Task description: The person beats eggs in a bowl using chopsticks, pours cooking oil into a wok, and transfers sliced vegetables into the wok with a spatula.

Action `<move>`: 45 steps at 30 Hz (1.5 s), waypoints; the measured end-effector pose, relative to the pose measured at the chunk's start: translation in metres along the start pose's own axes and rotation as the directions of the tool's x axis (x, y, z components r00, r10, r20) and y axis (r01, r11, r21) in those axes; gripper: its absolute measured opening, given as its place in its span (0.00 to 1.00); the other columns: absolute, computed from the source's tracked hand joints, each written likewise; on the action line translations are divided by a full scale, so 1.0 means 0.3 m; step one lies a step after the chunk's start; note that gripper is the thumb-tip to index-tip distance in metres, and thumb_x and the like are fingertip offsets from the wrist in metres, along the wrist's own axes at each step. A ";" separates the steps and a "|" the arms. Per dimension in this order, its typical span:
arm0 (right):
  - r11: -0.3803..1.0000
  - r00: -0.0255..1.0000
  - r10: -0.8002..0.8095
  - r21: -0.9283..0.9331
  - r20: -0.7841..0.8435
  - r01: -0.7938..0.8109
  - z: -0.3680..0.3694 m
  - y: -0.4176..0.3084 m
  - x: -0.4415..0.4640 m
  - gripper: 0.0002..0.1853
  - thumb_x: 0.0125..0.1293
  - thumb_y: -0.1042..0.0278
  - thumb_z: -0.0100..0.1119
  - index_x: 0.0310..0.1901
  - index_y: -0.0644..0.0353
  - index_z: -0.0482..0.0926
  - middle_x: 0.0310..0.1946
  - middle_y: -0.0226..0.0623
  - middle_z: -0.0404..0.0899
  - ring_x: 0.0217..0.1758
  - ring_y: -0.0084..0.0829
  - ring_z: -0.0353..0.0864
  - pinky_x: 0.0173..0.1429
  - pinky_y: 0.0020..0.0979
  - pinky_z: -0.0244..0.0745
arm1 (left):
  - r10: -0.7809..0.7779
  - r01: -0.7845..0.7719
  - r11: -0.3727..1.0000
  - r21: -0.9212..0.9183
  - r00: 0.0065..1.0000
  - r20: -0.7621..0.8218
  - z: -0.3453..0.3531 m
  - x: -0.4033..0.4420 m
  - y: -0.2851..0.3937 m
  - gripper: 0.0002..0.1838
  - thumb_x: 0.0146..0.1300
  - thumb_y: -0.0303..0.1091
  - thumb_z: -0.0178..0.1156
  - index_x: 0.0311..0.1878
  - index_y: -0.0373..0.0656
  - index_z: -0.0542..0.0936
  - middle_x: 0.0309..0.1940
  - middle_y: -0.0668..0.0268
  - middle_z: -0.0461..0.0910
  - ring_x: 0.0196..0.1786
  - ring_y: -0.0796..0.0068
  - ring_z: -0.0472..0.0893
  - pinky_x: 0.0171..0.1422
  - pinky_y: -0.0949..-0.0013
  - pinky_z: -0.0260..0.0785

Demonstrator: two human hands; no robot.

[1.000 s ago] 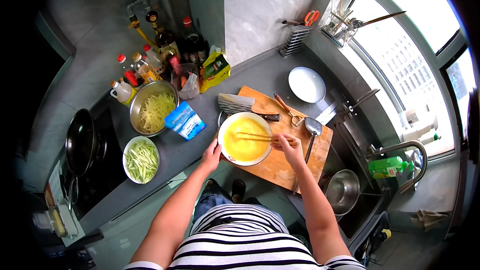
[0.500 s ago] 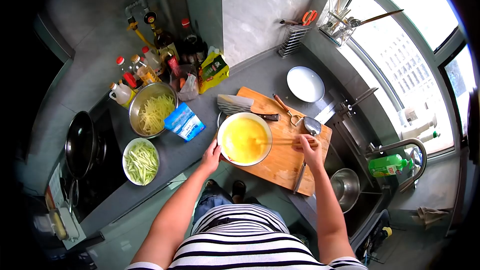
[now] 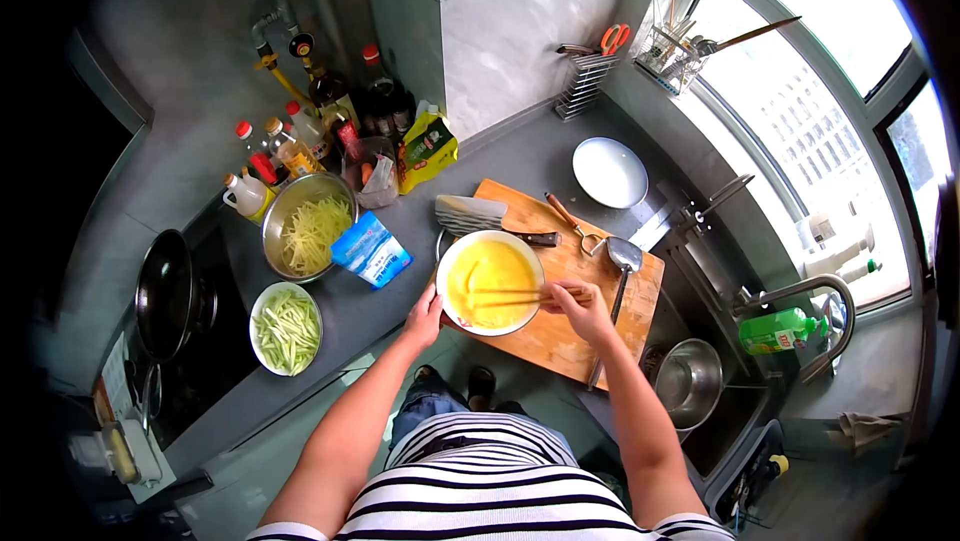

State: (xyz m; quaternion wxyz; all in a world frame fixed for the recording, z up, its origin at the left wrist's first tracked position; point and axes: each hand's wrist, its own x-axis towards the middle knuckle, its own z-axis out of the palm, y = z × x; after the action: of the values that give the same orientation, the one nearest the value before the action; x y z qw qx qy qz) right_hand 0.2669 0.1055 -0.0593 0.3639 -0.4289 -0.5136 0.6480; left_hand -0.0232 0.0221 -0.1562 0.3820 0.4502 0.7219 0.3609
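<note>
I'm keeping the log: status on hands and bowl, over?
Left hand holding bowl; right hand gripping chopsticks. Yellow liquid inside, chopsticks reaching in. Cleaver just beyond bowl, not blocking chopsticks.

left hand [image 3: 424,317]: bowl [image 3: 525,318] | right hand [image 3: 584,310]: chopsticks [image 3: 520,295] in yellow liquid [image 3: 490,263]

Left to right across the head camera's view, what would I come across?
Black round frying pan, smaller white bowl of pale green strips, blue-and-white packet, left hand, larger white bowl of yellow liquid, right hand, round silver metal pot, green plastic bottle.
</note>
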 end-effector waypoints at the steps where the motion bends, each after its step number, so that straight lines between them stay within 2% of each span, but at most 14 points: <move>1: 0.998 0.999 0.033 -0.056 0.012 -0.032 -0.027 -0.041 -0.027 0.12 0.70 0.68 0.53 0.45 0.68 0.80 0.36 0.39 0.83 0.38 0.27 0.84 0.44 0.28 0.81 | 0.016 -0.016 1.000 0.001 1.000 0.001 0.002 0.005 -0.013 0.27 0.70 0.45 0.46 0.66 0.38 0.65 0.62 0.48 0.70 0.65 0.53 0.69 0.67 0.61 0.61; 2: 0.988 0.998 0.061 -0.144 -0.020 -0.063 -0.073 -0.078 -0.051 0.12 0.70 0.68 0.53 0.44 0.68 0.80 0.36 0.40 0.83 0.38 0.27 0.84 0.43 0.27 0.81 | 0.030 -0.030 1.000 -0.003 1.000 0.001 0.007 0.009 -0.027 0.27 0.70 0.45 0.46 0.66 0.38 0.65 0.62 0.48 0.70 0.65 0.53 0.69 0.67 0.61 0.60; 5: 0.993 0.961 -0.102 -0.084 -0.258 0.083 -0.150 -0.014 -0.031 0.12 0.70 0.67 0.53 0.45 0.67 0.80 0.36 0.39 0.83 0.38 0.27 0.84 0.43 0.27 0.81 | -0.017 0.018 0.999 -0.029 0.999 0.030 0.000 0.006 -0.016 0.27 0.71 0.43 0.46 0.67 0.36 0.63 0.64 0.49 0.67 0.67 0.57 0.67 0.69 0.63 0.58; 8: 0.998 0.996 -0.064 0.007 -0.055 0.064 -0.017 0.017 0.007 0.12 0.70 0.68 0.53 0.45 0.67 0.80 0.37 0.39 0.83 0.38 0.27 0.84 0.42 0.26 0.81 | -0.029 0.030 0.999 -0.034 0.999 0.027 -0.005 -0.009 0.025 0.27 0.71 0.44 0.45 0.67 0.36 0.64 0.63 0.48 0.68 0.67 0.55 0.67 0.69 0.62 0.58; 12: 0.988 0.979 -0.077 -0.147 -0.187 0.050 -0.121 -0.057 -0.025 0.12 0.71 0.67 0.52 0.44 0.68 0.80 0.36 0.38 0.83 0.38 0.27 0.84 0.41 0.26 0.81 | -0.007 0.007 1.000 -0.003 1.000 0.020 0.001 0.004 -0.007 0.27 0.71 0.45 0.45 0.67 0.37 0.64 0.63 0.48 0.68 0.66 0.53 0.67 0.69 0.61 0.59; 15: 0.995 0.970 -0.094 0.015 -0.223 0.100 -0.088 -0.012 0.006 0.11 0.71 0.68 0.51 0.44 0.66 0.80 0.36 0.35 0.82 0.38 0.25 0.83 0.43 0.26 0.81 | -0.009 0.011 0.998 -0.056 1.000 0.029 0.017 0.015 -0.036 0.27 0.71 0.45 0.45 0.67 0.37 0.64 0.64 0.48 0.67 0.67 0.54 0.66 0.70 0.61 0.58; 17: 1.000 1.000 0.007 0.013 -0.010 -0.007 -0.032 -0.021 0.006 0.11 0.70 0.68 0.52 0.46 0.66 0.79 0.38 0.35 0.82 0.38 0.26 0.83 0.44 0.27 0.81 | -0.036 0.037 0.999 -0.005 0.999 0.032 0.006 0.002 -0.005 0.28 0.71 0.45 0.45 0.67 0.37 0.63 0.64 0.48 0.67 0.68 0.54 0.66 0.70 0.61 0.57; 23: 0.995 0.982 -0.020 -0.096 -0.187 0.002 -0.225 -0.068 -0.072 0.13 0.71 0.65 0.51 0.45 0.65 0.79 0.39 0.37 0.82 0.42 0.28 0.83 0.48 0.28 0.80 | -0.008 0.008 1.000 -0.020 1.000 0.019 0.008 0.003 -0.025 0.28 0.71 0.45 0.45 0.67 0.37 0.63 0.64 0.48 0.66 0.68 0.54 0.66 0.70 0.61 0.57; 29: 0.988 0.989 0.131 0.090 -0.065 -0.125 -0.130 -0.010 -0.102 0.12 0.71 0.66 0.52 0.47 0.65 0.78 0.39 0.38 0.81 0.41 0.30 0.83 0.48 0.31 0.81 | -0.027 0.028 0.999 -0.016 0.999 0.020 -0.001 -0.007 0.015 0.27 0.71 0.45 0.45 0.67 0.38 0.64 0.64 0.48 0.67 0.67 0.53 0.66 0.70 0.61 0.58; 32: 0.993 0.972 0.056 0.111 -0.228 -0.031 -0.141 0.026 -0.078 0.13 0.71 0.64 0.51 0.47 0.65 0.78 0.39 0.38 0.81 0.42 0.30 0.83 0.49 0.31 0.81 | -0.005 0.006 0.999 -0.042 1.000 0.012 0.003 0.000 -0.007 0.27 0.71 0.45 0.45 0.67 0.39 0.64 0.64 0.49 0.67 0.67 0.54 0.66 0.69 0.61 0.58; 35: 0.968 0.984 0.173 0.191 -0.041 -0.163 -0.136 0.038 -0.094 0.13 0.72 0.63 0.50 0.49 0.63 0.77 0.40 0.36 0.81 0.42 0.28 0.82 0.50 0.30 0.79 | 0.002 -0.001 0.999 -0.046 1.000 0.023 0.004 -0.002 -0.003 0.27 0.71 0.45 0.46 0.67 0.39 0.64 0.64 0.49 0.67 0.68 0.54 0.66 0.70 0.61 0.58; 39: 0.943 0.965 0.132 0.329 -0.225 -0.052 -0.143 0.095 -0.074 0.12 0.71 0.64 0.51 0.47 0.63 0.77 0.41 0.38 0.80 0.42 0.29 0.82 0.49 0.32 0.80 | 0.002 -0.001 0.999 -0.034 1.000 0.018 0.006 0.001 -0.017 0.27 0.71 0.45 0.46 0.67 0.38 0.64 0.64 0.49 0.67 0.68 0.54 0.66 0.70 0.61 0.57; 41: 0.926 0.967 0.253 0.300 -0.033 -0.232 -0.140 0.095 -0.092 0.12 0.71 0.64 0.51 0.48 0.63 0.77 0.41 0.38 0.81 0.42 0.30 0.82 0.50 0.32 0.80 | 0.003 -0.002 1.000 -0.026 1.000 0.019 0.008 0.010 -0.034 0.27 0.71 0.45 0.46 0.67 0.38 0.64 0.64 0.49 0.67 0.68 0.54 0.66 0.70 0.61 0.57; 45: 0.936 0.975 0.155 0.339 -0.157 -0.095 -0.119 0.106 -0.082 0.12 0.71 0.64 0.50 0.48 0.63 0.77 0.41 0.38 0.81 0.41 0.29 0.83 0.50 0.32 0.79 | -0.033 0.033 0.999 0.005 0.999 0.023 0.008 0.004 -0.021 0.28 0.71 0.45 0.45 0.68 0.38 0.63 0.64 0.48 0.67 0.67 0.54 0.67 0.70 0.61 0.58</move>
State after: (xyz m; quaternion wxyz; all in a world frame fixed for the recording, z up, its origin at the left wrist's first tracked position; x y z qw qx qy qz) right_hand 0.3082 0.0892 -0.0897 0.4335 -0.4510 -0.3344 0.7049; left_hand -0.0239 0.0216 -0.1630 0.3953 0.4431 0.7256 0.3476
